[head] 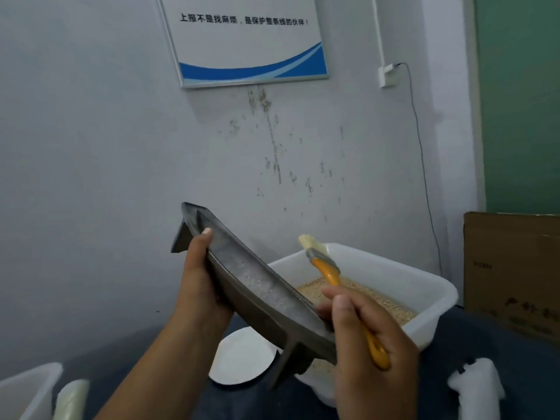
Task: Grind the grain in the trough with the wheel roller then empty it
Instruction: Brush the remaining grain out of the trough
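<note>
Head view. The left hand (201,286) grips the dark metal trough (257,286) along its upper side wall, thumb hooked over the rim and fingers wrapped underneath, holding it lifted off the surface and tilted steeply, with its high end up and to the left of the hand and its low end down toward the right hand (366,338). A thin film of pale ground grain (257,278) clings to the inner channel of the trough. 2 flat feet project from the trough's underside, 1 beside the left hand's fingers and 1 just left of the right hand.

The right hand is closed around the orange handle of a brush (328,268), thumb pressed along the handle; the brush's metal ferrule and pale bristles point up and away from the hand, above the trough's low end and apart from its channel. Whether the right hand's fingertips touch the trough's low end cannot be told.

Behind and below both hands stands a white plastic tub (436,298) holding a layer of tan grain (391,304); the trough's low end hangs over the tub's near left corner. Below the trough, between the 2 forearms, lies a white round dish (245,356). Far left of the left forearm, a second white container (27,389) shows only partly. Right of the right hand, a cardboard box (512,268) stands against the wall.
</note>
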